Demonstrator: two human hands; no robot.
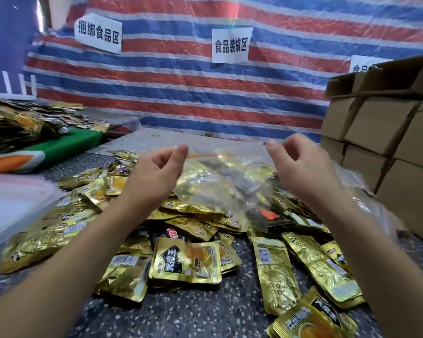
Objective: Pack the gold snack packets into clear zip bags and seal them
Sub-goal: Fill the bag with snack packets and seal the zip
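Two bare hands are raised over a speckled table [205, 313], holding a clear zip bag [220, 181] up by its top edge. Left hand [154, 172] pinches the bag's left top corner between thumb and curled fingers; right hand [300, 164] pinches the right top corner the same way. Gold packets show through the bag. Beneath it, a loose heap of gold snack packets [186, 262] covers the near table. Cardboard boxes [386, 132] are stacked at far right, against a striped tarp [181, 81] bearing paper signs [231, 45].
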